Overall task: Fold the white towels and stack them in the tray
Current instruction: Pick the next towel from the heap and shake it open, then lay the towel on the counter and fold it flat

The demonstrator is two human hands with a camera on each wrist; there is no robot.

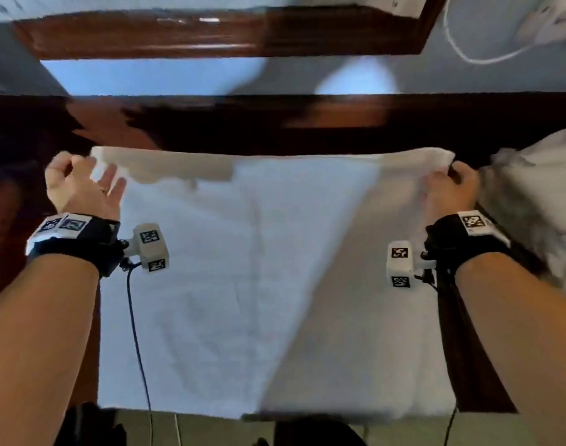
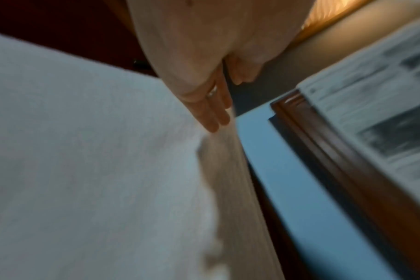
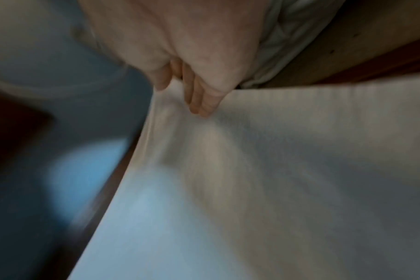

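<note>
White towel [image 1: 259, 268] spread over the table [image 1: 339, 136]; right hand [image 1: 448, 188] pinches its far right corner, left hand [image 1: 82, 185] lies loose at its far left corner.

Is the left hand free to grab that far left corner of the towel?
Probably yes: the left hand sits right beside the towel corner, fingers loose, with nothing between them.

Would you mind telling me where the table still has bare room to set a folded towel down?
Bare dark table runs beyond the spread towel. A strip lies beside the left hand. Beside the right hand, crumpled towels crowd it.
</note>
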